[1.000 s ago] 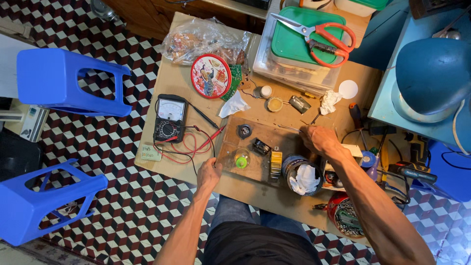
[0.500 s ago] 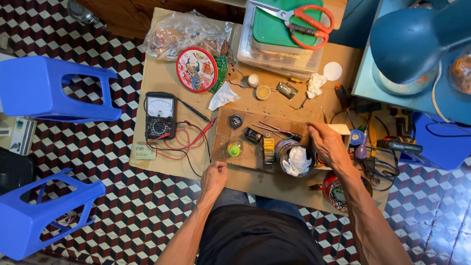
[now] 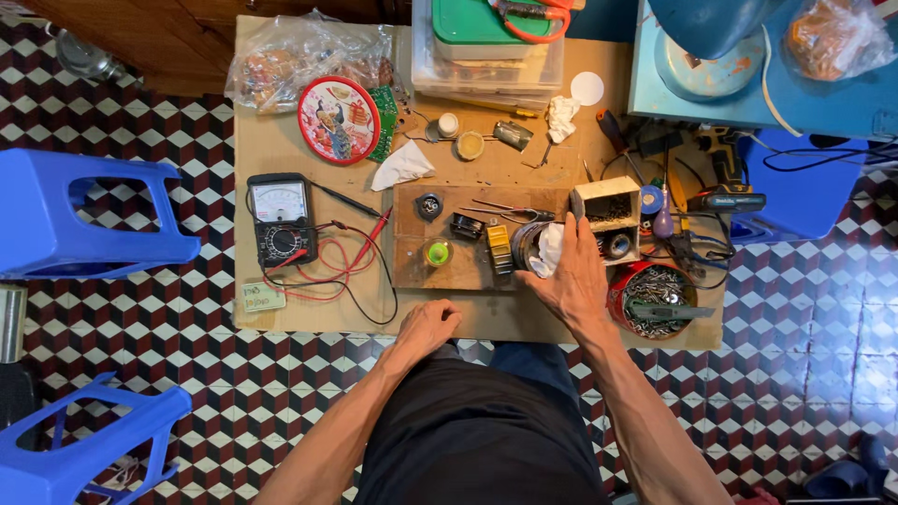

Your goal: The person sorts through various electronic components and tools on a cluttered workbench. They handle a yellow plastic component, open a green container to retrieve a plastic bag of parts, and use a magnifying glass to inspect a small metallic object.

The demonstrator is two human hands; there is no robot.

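Just right of the wooden board, the right hand clasped a rag-stuffed tin.
The left hand rested loosely curled and empty at the table's near edge; the tin looked light, rigid, best gripped round its rim.

Even, soft daylight on a sharp overhead view

The light is bright and diffuse across the table, with colours vivid and shadows faint: a thin dark edge lies under the right hand and beside the blue stool. The plastic bag shows small white glints. Focus holds sharp in the middle; the tiled floor bends and softens slightly towards the frame edges, a wide-lens effect.
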